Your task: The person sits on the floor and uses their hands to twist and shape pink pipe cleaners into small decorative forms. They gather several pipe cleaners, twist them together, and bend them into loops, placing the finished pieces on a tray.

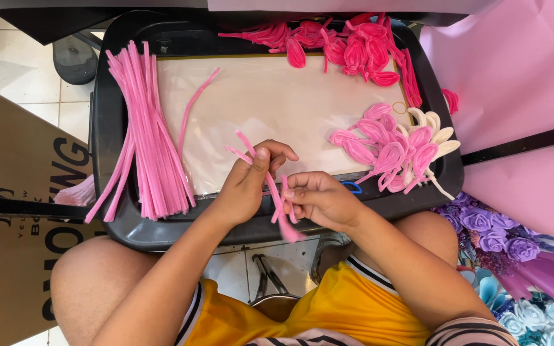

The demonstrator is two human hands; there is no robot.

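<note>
Both hands [283, 189] at tray's [107, 160] near edge

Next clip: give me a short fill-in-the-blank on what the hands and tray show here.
1. Both the left hand and right hand hold pink ____.
2. The bundle of straight stems lies on the tray's ____ side in the picture.
3. The tray is ____ in colour.
4. The folded petal loops lie to the picture's ____ of the hands.

Missing words: pipe cleaners; left; black; right
</note>
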